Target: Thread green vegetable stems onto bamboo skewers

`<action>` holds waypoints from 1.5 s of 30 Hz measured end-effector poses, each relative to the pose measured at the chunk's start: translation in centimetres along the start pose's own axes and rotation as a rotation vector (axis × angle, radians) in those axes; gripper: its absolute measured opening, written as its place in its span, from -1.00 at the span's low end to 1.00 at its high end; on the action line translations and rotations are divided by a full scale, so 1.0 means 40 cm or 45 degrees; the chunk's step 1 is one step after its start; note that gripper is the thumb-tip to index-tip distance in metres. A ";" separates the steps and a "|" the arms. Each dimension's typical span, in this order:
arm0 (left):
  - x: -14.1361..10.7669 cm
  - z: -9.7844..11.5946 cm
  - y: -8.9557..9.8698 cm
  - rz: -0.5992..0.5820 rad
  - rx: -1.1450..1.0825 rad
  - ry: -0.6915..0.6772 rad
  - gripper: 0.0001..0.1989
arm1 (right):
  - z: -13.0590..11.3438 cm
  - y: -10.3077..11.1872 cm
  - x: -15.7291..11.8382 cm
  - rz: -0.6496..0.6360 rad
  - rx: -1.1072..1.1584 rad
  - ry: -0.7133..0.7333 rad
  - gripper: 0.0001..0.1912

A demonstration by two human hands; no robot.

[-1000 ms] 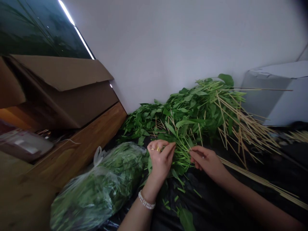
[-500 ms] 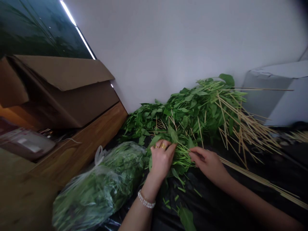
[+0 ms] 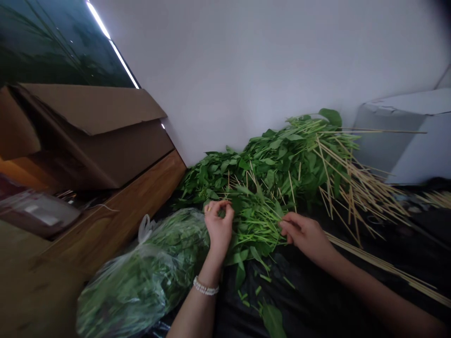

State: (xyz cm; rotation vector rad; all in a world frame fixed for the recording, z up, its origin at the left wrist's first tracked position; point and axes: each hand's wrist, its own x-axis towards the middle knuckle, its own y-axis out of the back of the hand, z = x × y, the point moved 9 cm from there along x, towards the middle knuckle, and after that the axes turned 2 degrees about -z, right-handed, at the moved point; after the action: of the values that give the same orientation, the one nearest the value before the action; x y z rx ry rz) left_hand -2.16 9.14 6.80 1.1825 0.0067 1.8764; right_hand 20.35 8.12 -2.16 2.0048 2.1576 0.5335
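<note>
A loose bunch of leafy green stems (image 3: 260, 220) lies on the black plastic sheet between my hands. At its left side is my left hand (image 3: 218, 225), thumb and forefinger curled into a ring with the tips together. What those fingertips hold, if anything, I cannot make out. My right hand (image 3: 306, 234) pinches the cut end of a green stem at the bunch's right edge. Behind, a larger heap of leafy greens (image 3: 282, 145) rests against the wall. Left of my left hand sits a clear plastic bag (image 3: 151, 267) packed with greens, tied at the top.
Many thin wooden sticks (image 3: 369, 188) jut from the heap at right, and more sticks (image 3: 387, 270) lie near my right forearm. A cardboard box (image 3: 95, 145) stands on a wooden ledge at left, a white box (image 3: 405, 136) at right. Cut stem bits (image 3: 259, 291) litter the black sheet (image 3: 299, 305).
My left hand has moved left, off the middle of the bunch, uncovering its stems. My right hand stays at the stem ends, shifted slightly.
</note>
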 end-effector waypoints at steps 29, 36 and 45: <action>0.295 -0.483 0.125 -0.905 0.981 0.329 -0.71 | 0.009 -0.035 -0.049 0.068 -0.758 0.631 -0.66; 0.265 -0.628 0.088 -0.990 0.944 0.465 -0.76 | 0.000 -0.028 -0.039 0.058 -0.821 0.632 -0.58; 0.340 -0.626 0.149 -0.911 0.712 0.404 -0.74 | -0.022 -0.029 -0.038 0.051 -0.825 0.636 -0.60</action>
State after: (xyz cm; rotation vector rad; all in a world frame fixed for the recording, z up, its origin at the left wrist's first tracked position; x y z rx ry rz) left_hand -26.33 25.32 5.54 1.0198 1.0478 1.4108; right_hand 19.11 6.45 -1.96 1.6557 1.7975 1.6351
